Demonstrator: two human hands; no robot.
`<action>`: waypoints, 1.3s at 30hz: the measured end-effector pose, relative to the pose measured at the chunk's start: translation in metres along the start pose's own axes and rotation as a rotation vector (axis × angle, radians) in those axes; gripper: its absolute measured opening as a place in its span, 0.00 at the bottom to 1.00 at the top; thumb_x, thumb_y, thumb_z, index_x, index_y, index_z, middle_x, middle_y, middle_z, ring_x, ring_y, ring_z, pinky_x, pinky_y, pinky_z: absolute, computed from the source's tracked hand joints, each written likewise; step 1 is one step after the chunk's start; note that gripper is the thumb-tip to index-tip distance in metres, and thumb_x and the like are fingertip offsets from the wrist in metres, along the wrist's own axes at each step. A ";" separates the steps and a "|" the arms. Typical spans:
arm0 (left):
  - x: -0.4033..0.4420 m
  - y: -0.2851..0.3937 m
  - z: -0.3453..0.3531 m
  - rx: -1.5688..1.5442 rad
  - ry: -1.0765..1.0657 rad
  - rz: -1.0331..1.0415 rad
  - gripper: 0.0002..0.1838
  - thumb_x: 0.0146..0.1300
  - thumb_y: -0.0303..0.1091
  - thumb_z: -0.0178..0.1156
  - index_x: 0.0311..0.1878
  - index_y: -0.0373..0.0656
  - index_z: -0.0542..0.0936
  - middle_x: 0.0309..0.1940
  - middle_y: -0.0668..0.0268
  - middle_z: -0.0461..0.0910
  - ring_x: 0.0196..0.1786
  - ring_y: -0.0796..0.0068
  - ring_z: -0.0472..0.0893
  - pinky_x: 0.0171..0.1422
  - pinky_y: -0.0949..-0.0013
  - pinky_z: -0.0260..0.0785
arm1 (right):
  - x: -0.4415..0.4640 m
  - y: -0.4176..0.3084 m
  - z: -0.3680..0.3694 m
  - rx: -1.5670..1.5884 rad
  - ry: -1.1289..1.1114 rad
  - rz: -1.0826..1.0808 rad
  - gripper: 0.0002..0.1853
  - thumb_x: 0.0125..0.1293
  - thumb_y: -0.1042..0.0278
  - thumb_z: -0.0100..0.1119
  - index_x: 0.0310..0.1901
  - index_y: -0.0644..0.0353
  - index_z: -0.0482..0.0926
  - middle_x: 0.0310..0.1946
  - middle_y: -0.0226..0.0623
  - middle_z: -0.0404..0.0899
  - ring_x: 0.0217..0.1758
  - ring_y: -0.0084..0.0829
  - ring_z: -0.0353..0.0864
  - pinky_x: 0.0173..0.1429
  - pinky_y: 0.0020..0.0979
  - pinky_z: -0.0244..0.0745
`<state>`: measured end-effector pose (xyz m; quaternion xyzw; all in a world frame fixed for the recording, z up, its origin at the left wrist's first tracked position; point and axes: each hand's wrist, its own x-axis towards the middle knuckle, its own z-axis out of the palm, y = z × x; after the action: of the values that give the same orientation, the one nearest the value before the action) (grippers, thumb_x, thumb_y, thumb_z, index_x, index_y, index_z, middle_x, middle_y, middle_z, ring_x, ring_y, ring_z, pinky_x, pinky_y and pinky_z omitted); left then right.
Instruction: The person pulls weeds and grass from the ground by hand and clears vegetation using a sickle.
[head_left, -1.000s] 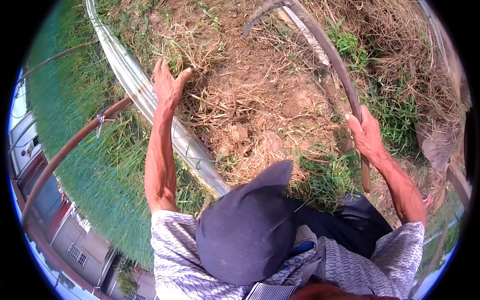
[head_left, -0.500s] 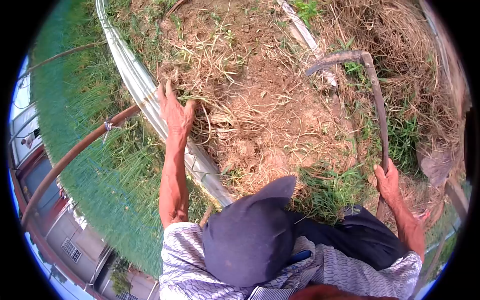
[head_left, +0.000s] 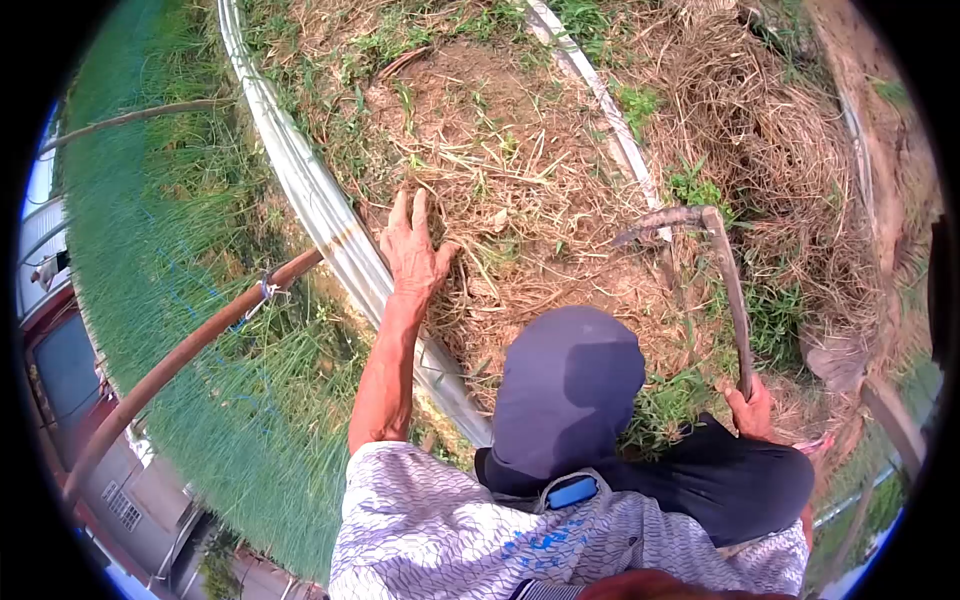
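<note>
While left grip splays, right clasps sickle.

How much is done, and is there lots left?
It looks part-way. Looks done: some brown soil shows, and dry grass lies thick at the right. In hand: the left hand is open by loose dry stalks, and the right hand grips the sickle. Probably left: those scattered stalks and the green plants at the near edge.

Curved pole (brown) with string
</note>
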<state>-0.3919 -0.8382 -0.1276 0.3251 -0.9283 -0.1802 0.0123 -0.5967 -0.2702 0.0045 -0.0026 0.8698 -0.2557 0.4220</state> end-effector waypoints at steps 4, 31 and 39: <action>0.018 -0.008 0.039 -0.021 -0.188 -0.216 0.53 0.47 0.50 0.70 0.77 0.54 0.56 0.76 0.47 0.49 0.78 0.44 0.48 0.77 0.38 0.38 | -0.016 -0.051 -0.035 -0.244 0.079 -0.079 0.17 0.55 0.60 0.66 0.32 0.62 0.69 0.21 0.34 0.67 0.26 0.29 0.64 0.32 0.35 0.65; -0.111 -0.026 -0.154 -0.815 0.879 -0.671 0.43 0.65 0.39 0.65 0.76 0.37 0.53 0.71 0.51 0.62 0.72 0.55 0.65 0.73 0.55 0.60 | 0.163 -0.402 0.044 -0.705 -0.275 -1.067 0.17 0.56 0.61 0.66 0.38 0.64 0.72 0.30 0.48 0.75 0.33 0.50 0.79 0.38 0.44 0.75; -0.048 -0.045 -0.301 -0.823 1.275 -0.331 0.30 0.71 0.42 0.58 0.67 0.37 0.58 0.54 0.52 0.74 0.55 0.62 0.77 0.59 0.62 0.73 | 0.230 -0.375 0.069 -0.888 -0.545 -1.084 0.21 0.55 0.54 0.68 0.38 0.60 0.70 0.30 0.48 0.76 0.35 0.51 0.80 0.40 0.47 0.75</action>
<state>-0.2850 -0.9393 0.1431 0.4697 -0.5395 -0.2879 0.6367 -0.7734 -0.6776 -0.0320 -0.6638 0.6327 -0.0432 0.3966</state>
